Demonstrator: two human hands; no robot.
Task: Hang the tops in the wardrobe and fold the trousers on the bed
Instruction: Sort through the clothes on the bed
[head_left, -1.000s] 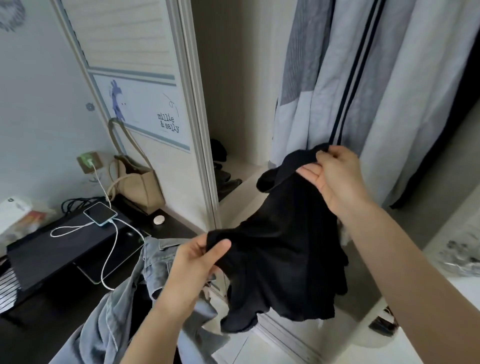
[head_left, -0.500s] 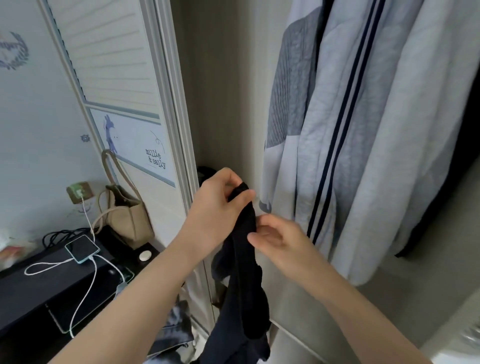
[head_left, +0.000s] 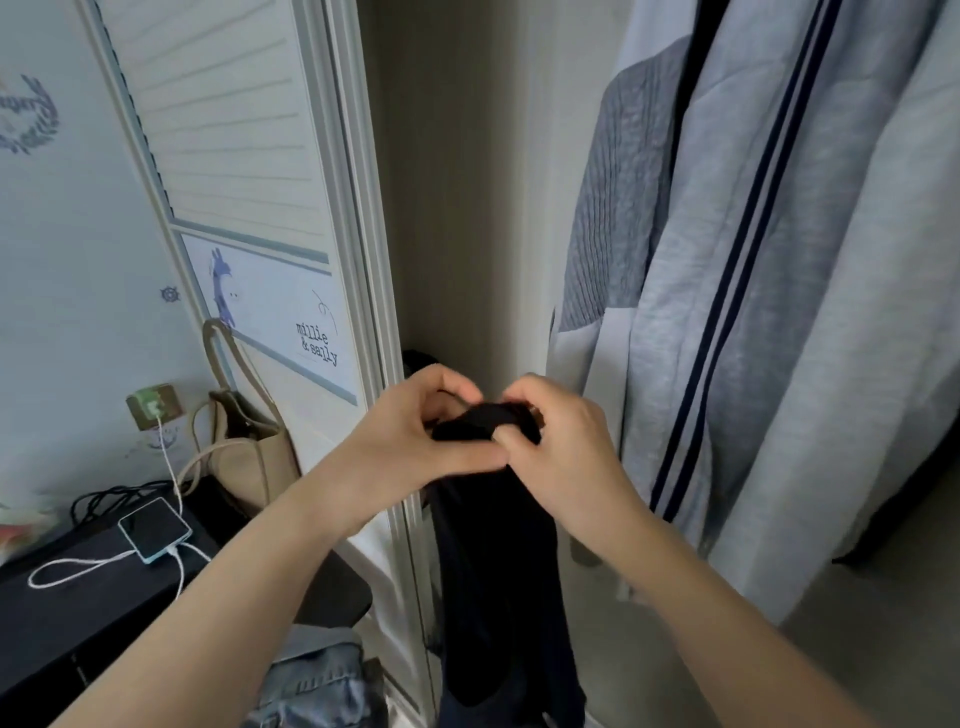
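A black garment (head_left: 498, 561) hangs down in a long bunch in front of the open wardrobe (head_left: 457, 208). My left hand (head_left: 415, 441) and my right hand (head_left: 561, 441) both pinch its top edge, close together at chest height. The garment's lower end drops out of view at the bottom. Pale grey tops with dark blue stripes (head_left: 769, 291) hang inside the wardrobe to the right, just beyond my right hand. A blue denim piece (head_left: 317, 680) lies low at the bottom, under my left forearm.
The sliding wardrobe door (head_left: 270, 208) with a printed panel stands at the left. A beige bag (head_left: 249, 441) leans against it. A black desk (head_left: 78, 613) holds a phone (head_left: 155, 527) on a white charging cable. Dark shoes (head_left: 421, 361) sit deep in the wardrobe.
The spread-out black garment has been gathered into a narrow bunch. My hands came together at its top and rose slightly; the view lifted towards the hanging tops.
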